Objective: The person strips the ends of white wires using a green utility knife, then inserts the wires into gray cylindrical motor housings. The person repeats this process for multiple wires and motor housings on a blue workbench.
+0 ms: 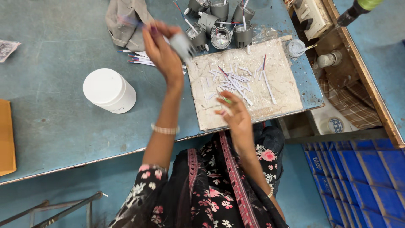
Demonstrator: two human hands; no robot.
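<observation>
A left hand (162,48) is gripping a gray plastic cup (182,44) above the blue tabletop (55,122) while the right hand (235,115) is pinching a thin wire (223,98) over a board (287,90) strewn with cut wires (234,80), beside a capped white jar (109,90).

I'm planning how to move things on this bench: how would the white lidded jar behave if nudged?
The white jar stands upright, squat and wide, so it would probably slide rather than tip. It looks like smooth plastic, so likely light and a little slippery. Laid on its side, its round wall would probably roll.
</observation>
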